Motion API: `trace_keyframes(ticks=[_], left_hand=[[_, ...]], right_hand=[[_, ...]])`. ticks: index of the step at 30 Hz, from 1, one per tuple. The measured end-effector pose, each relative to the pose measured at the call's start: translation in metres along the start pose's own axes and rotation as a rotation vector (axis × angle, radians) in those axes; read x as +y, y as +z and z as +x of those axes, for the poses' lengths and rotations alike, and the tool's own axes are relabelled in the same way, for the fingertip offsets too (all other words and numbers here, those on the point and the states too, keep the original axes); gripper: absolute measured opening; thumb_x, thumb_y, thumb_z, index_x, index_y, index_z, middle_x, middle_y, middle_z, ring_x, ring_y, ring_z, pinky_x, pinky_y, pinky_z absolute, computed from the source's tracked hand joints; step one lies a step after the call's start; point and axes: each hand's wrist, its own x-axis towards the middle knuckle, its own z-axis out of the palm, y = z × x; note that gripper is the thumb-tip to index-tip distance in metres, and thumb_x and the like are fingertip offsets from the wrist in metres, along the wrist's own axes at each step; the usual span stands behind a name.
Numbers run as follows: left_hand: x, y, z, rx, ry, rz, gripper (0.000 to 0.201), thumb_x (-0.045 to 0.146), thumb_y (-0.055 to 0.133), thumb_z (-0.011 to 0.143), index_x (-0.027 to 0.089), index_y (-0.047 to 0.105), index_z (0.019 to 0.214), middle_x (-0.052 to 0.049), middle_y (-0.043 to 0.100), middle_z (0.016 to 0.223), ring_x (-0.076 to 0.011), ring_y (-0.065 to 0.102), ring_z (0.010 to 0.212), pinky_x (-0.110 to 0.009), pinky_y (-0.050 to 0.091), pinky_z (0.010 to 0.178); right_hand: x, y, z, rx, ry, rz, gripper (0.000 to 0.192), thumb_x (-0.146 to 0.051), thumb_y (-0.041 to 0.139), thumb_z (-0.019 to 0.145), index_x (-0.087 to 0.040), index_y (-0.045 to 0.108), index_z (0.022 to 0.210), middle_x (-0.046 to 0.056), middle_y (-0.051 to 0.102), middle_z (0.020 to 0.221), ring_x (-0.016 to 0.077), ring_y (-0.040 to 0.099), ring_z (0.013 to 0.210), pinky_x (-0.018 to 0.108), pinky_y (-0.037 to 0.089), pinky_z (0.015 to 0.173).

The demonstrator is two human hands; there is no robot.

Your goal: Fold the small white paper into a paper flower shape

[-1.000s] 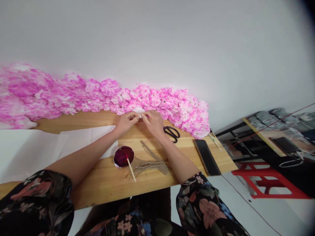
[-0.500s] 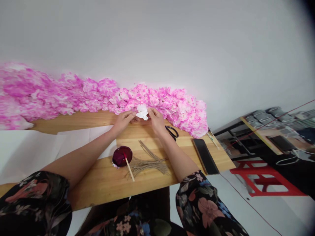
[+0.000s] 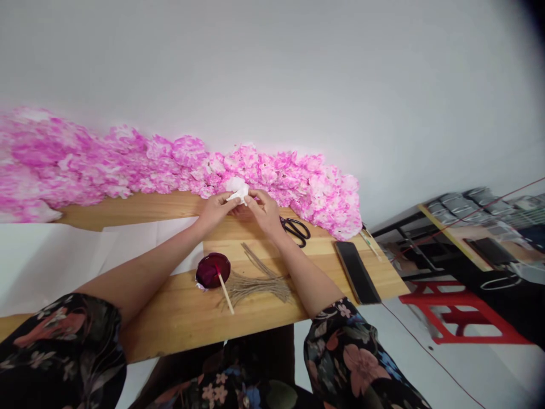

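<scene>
Head view: both hands meet at the bench's (image 3: 179, 318) far edge.
Left hand (image 3: 216, 209): grip pinches the white paper (image 3: 237, 188).
Right hand (image 3: 264, 211): grip pinches it too.
Paper: raised, before pink flowers (image 3: 170, 162).
Nearby: scissors (image 3: 296, 230), twine (image 3: 255, 282), bowl (image 3: 212, 270).

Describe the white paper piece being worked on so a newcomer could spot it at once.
Follow the long row of pink paper flowers along the back of the wooden table. In front of its middle, the left hand and right hand meet, pinching a small crumpled paper piece. It alone is plain white, not pink.
</scene>
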Motion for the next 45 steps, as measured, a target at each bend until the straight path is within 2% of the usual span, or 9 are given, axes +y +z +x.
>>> trace_keyframes(ticks=[5,10,17,20,25,29,35,41,45], left_hand=[[-0.003,-0.001,0.002,-0.029,-0.023,0.02,0.053,0.068,0.084,0.067,0.018,0.064,0.066,-0.003,0.07,0.064,-0.0168,0.064,0.063,-0.028,0.052,0.066],[-0.002,-0.007,0.002,-0.041,-0.023,0.047,0.046,0.062,0.081,0.07,0.017,0.069,0.071,-0.005,0.073,0.067,-0.0168,0.065,0.064,-0.028,0.051,0.065],[0.002,-0.007,0.001,-0.034,-0.053,-0.164,0.031,0.046,0.079,0.071,0.017,0.068,0.07,-0.004,0.069,0.062,-0.0155,0.062,0.061,-0.027,0.049,0.062],[0.0,-0.005,0.001,-0.028,-0.057,-0.21,0.037,0.053,0.079,0.074,0.018,0.067,0.071,-0.005,0.069,0.064,-0.0157,0.062,0.06,-0.028,0.05,0.063],[-0.005,-0.004,0.004,-0.05,-0.023,0.046,0.06,0.076,0.069,0.08,0.019,0.065,0.066,-0.008,0.072,0.067,-0.0187,0.066,0.066,-0.03,0.052,0.066],[-0.01,-0.002,0.005,-0.021,-0.038,0.155,0.057,0.072,0.082,0.069,0.017,0.069,0.065,-0.007,0.072,0.065,-0.017,0.062,0.062,-0.029,0.049,0.065],[-0.006,0.0,-0.001,0.012,-0.029,-0.006,0.044,0.058,0.079,0.074,0.016,0.07,0.07,-0.006,0.071,0.066,-0.016,0.061,0.062,-0.028,0.048,0.064],[0.003,0.003,-0.004,0.018,-0.083,-0.021,0.051,0.064,0.085,0.066,0.016,0.068,0.065,-0.005,0.069,0.062,-0.0155,0.06,0.06,-0.027,0.047,0.063],[0.003,0.002,-0.003,-0.039,-0.053,0.068,0.055,0.068,0.083,0.068,0.016,0.067,0.062,-0.004,0.067,0.06,-0.0141,0.057,0.059,-0.027,0.044,0.063]], right_hand=[[0.003,0.0,-0.001,0.013,-0.038,-0.121,0.029,-0.049,0.061,0.097,-0.025,0.074,0.088,0.005,0.076,0.094,0.0225,0.065,0.091,0.037,0.049,0.088],[0.01,-0.001,0.003,0.05,0.11,0.001,0.037,-0.056,0.058,0.094,-0.024,0.063,0.077,0.0,0.062,0.073,0.0186,0.055,0.075,0.032,0.045,0.073],[0.019,0.005,0.007,0.052,0.338,0.288,0.047,-0.071,0.065,0.081,-0.025,0.058,0.078,-0.001,0.056,0.073,0.017,0.051,0.07,0.031,0.045,0.069],[0.017,0.003,0.006,0.06,0.289,0.225,0.046,-0.069,0.063,0.085,-0.024,0.058,0.078,0.0,0.057,0.073,0.017,0.052,0.072,0.031,0.044,0.07],[0.009,-0.001,0.003,0.104,0.177,0.041,0.039,-0.059,0.059,0.092,-0.023,0.061,0.077,-0.001,0.057,0.071,0.0169,0.051,0.073,0.03,0.042,0.07],[0.004,0.002,-0.001,0.069,0.12,-0.031,0.035,-0.054,0.06,0.095,-0.023,0.07,0.083,0.0,0.067,0.076,0.0188,0.057,0.076,0.031,0.045,0.073],[0.002,-0.002,0.001,0.078,0.103,0.098,0.053,-0.067,0.051,0.101,-0.022,0.078,0.104,0.004,0.078,0.096,0.0203,0.068,0.089,0.033,0.053,0.087],[0.005,0.0,-0.001,-0.005,-0.029,-0.138,0.052,-0.071,0.057,0.097,-0.022,0.076,0.095,0.007,0.078,0.099,0.0227,0.068,0.094,0.036,0.052,0.092],[0.007,0.001,-0.001,0.057,-0.043,-0.225,0.043,-0.059,0.055,0.1,-0.023,0.074,0.086,0.006,0.076,0.09,0.0214,0.064,0.086,0.035,0.049,0.085]])
